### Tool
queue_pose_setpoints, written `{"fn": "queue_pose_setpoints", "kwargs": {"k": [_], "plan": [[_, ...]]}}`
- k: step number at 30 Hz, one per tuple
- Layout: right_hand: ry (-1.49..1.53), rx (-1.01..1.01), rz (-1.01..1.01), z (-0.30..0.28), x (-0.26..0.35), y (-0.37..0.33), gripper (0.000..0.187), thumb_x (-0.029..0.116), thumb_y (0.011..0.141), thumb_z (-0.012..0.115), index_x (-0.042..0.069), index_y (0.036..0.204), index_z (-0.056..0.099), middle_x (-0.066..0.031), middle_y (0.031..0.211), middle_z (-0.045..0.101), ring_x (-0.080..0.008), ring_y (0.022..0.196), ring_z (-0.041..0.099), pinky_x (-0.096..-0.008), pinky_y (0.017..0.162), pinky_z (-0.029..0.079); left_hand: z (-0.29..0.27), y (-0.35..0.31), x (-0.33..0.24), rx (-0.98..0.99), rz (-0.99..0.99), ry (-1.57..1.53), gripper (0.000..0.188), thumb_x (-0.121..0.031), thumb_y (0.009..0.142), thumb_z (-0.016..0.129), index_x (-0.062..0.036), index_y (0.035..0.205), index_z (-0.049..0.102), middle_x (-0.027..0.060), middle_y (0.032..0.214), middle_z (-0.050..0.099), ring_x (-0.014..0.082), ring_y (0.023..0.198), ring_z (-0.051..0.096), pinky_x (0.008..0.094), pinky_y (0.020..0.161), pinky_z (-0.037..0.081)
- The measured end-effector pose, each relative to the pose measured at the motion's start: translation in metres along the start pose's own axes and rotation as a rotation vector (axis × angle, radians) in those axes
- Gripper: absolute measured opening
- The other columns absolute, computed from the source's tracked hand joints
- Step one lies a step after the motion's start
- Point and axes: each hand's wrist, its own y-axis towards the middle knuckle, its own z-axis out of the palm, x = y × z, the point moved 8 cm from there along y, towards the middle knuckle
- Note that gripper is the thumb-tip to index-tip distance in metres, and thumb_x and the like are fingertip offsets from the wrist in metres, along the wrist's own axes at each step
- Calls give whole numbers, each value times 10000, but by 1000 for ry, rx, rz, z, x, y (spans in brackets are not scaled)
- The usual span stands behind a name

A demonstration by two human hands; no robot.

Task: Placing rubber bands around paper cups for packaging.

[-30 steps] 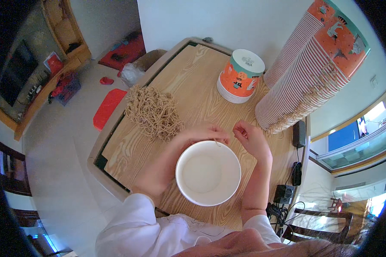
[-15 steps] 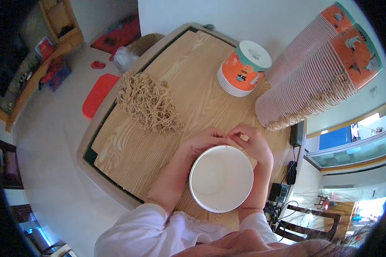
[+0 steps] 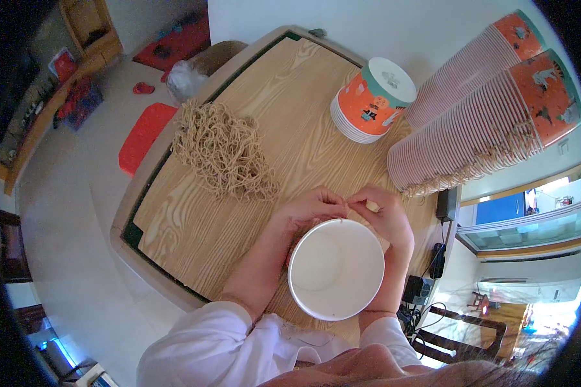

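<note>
A white-lined paper bucket faces me with its open mouth, between my forearms at the near side of the table. Just beyond its far rim, my left hand and my right hand meet fingertip to fingertip, both closed in a pinch. What they pinch is too small to make out. A tiny bit of something brownish shows at the rim right below the fingers. To the left of my hands lies a tangled heap of tan cord.
A short stack of upside-down orange and green paper buckets stands at the back. Long leaning stacks of buckets fill the right side, tan cord loops hanging along one. Black adapters and cables lie at the right edge.
The view has shifted slightly. My fingertips are still together above the rim, with the right fingers a little more drawn in. The bucket stays nearly where it was.
</note>
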Motion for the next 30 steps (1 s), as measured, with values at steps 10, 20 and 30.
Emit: {"fn": "queue_pose_setpoints", "kwargs": {"k": [10, 20, 30], "plan": [[65, -198, -119, -23, 4, -9, 197, -63, 755, 668, -3, 936, 620, -74, 939, 607, -164, 822, 603, -279, 738, 493, 10, -3, -5, 96, 60, 100, 171, -178, 836, 660, -11, 808, 685, -2, 723, 645, 52, 645, 577, 194, 586, 456], [37, -46, -49, -14, -4, -5, 58, -2, 787, 664, -18, 834, 634, -59, 729, 599, -137, 733, 590, -268, 639, 462, 9, -3, -6, 102, 64, 48, 160, -166, 830, 673, -8, 827, 694, -3, 717, 646, 53, 628, 572, 191, 574, 446], [-70, -32, 65, 0, -20, -3, 235, 163, 915, 540, -19, 772, 499, -129, 633, 483, -214, 576, 514, -327, 545, 420, 7, -3, -6, 133, 119, 66, 165, -164, 840, 657, -15, 774, 681, -30, 657, 606, 29, 576, 527, 178, 526, 402]]}}
